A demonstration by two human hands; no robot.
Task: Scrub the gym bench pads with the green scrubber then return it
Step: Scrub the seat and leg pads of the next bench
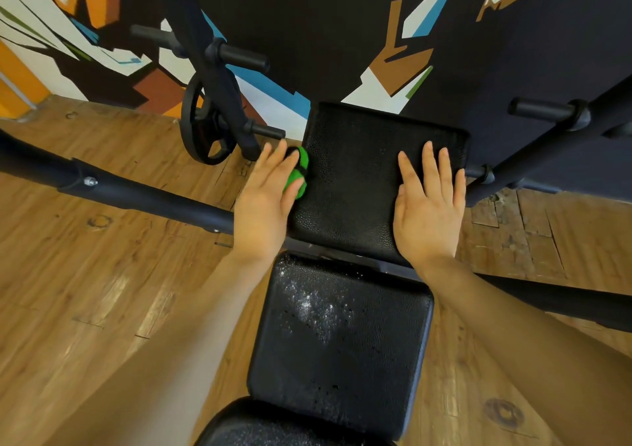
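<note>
The gym bench has a black far pad [355,185] and a black near pad [342,343] that carries white powdery specks. My left hand [263,199] presses the green scrubber [298,173] against the left edge of the far pad; its fingers cover most of the scrubber. My right hand [427,206] lies flat, fingers spread, on the right side of the far pad and holds nothing. A third black pad [273,425] shows at the bottom edge.
A black weight plate [201,127] hangs on the rack upright [219,79] left of the bench. Black frame bars cross the wooden floor [102,274] at left and right. Pegs [543,108] stick out of the right upright. A painted wall rises behind.
</note>
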